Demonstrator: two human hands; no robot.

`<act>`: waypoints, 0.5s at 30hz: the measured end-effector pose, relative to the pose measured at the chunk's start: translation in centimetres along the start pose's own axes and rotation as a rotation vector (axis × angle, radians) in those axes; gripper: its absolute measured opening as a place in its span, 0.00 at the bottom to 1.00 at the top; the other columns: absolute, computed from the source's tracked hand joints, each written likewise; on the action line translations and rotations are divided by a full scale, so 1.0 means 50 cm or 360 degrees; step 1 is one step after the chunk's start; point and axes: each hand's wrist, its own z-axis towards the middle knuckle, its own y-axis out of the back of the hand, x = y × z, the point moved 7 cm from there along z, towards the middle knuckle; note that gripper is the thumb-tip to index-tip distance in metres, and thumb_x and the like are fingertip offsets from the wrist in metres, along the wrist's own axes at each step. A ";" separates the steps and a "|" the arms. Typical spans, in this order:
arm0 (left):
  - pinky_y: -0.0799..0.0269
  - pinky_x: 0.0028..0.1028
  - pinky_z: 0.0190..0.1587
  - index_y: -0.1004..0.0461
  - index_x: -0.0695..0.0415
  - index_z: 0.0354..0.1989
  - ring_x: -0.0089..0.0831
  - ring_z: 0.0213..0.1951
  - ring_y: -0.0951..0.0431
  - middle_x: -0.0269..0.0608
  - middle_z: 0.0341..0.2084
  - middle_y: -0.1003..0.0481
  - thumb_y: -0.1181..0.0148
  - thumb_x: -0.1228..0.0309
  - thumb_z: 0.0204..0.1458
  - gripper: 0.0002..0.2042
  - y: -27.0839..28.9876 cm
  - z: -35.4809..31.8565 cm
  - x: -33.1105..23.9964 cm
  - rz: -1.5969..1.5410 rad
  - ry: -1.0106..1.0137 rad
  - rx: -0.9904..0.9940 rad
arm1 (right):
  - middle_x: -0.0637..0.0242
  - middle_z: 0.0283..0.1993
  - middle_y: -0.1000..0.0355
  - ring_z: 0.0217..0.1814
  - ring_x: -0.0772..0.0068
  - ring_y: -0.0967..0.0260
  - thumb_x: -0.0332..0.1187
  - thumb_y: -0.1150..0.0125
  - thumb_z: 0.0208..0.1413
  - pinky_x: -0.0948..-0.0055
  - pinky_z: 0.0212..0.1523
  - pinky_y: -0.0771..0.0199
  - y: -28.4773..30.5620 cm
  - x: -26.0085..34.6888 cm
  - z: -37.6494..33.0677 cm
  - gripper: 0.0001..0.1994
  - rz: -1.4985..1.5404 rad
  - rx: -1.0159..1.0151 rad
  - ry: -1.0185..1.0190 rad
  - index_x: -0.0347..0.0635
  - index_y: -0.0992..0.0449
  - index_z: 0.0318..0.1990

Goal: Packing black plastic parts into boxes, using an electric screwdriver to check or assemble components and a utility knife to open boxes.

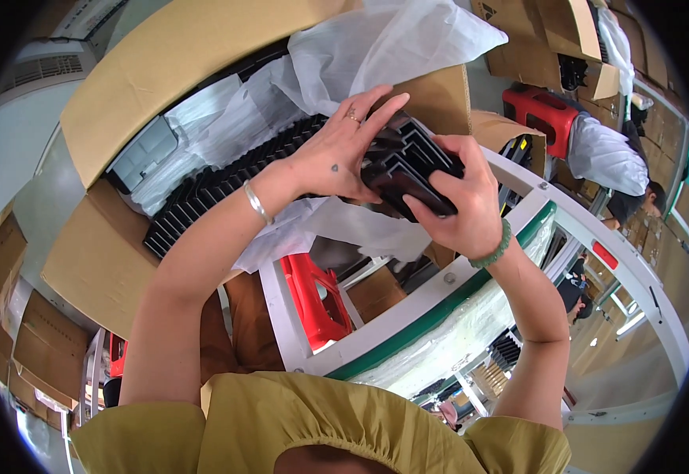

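Olive shirt (305, 411) up close, this side of the cardboard box (95, 257); over the box's right end, the right hand (471, 205) clasps the black pieces (409, 163), left hand (343, 150) wrapped round their box-side end!

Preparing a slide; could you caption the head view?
Left hand and right hand hold glossy black angular parts at an open brown cardboard box.

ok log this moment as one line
left grip: holding black parts | right grip: same | carton: open, black row inside, white wrap over edge
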 end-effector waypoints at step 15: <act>0.45 0.29 0.57 0.65 0.67 0.60 0.37 0.57 0.43 0.51 0.53 0.42 0.22 0.65 0.16 0.63 0.186 -0.042 -0.198 -0.1053 -0.0065 -0.0216 | 0.56 0.43 0.29 0.37 0.69 0.32 0.33 0.32 0.43 0.73 0.37 0.30 0.173 0.128 0.178 0.21 0.0831 0.0358 0.0011 0.28 0.28 0.42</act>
